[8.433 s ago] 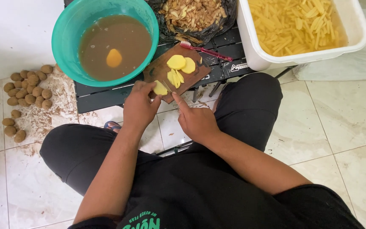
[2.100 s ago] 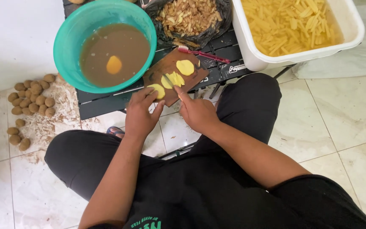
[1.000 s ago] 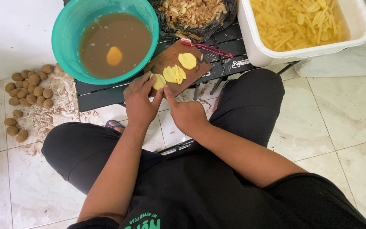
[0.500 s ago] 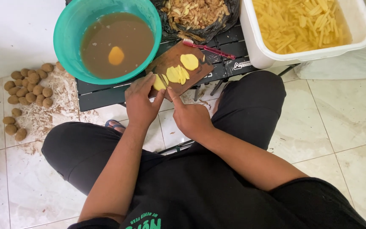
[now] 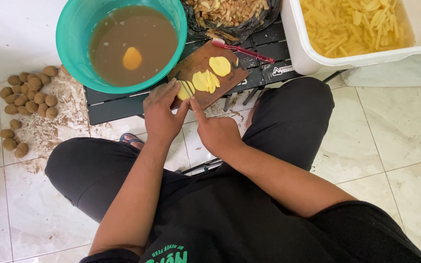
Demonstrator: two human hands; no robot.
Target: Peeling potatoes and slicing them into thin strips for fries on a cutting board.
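A small brown cutting board (image 5: 196,63) lies on a low black table (image 5: 118,104). On it are yellow potato slices (image 5: 205,81) and a larger round slice (image 5: 220,65). My left hand (image 5: 161,116) presses down on a potato piece (image 5: 186,90) at the board's near corner. My right hand (image 5: 214,131) grips a knife (image 5: 189,89), index finger along its back, the blade set into that piece.
A teal bowl (image 5: 74,29) of brown water holds one peeled potato (image 5: 132,58). A black bag of peelings (image 5: 230,14), a red toothbrush (image 5: 242,49) and a white tub of cut potato sticks (image 5: 361,27) stand behind. Unpeeled potatoes (image 5: 28,100) lie on the tiled floor at left.
Over the frames the stack of slices on the board has grown and the potato piece under my left hand has become smaller. Both hands stay at the board's near corner.
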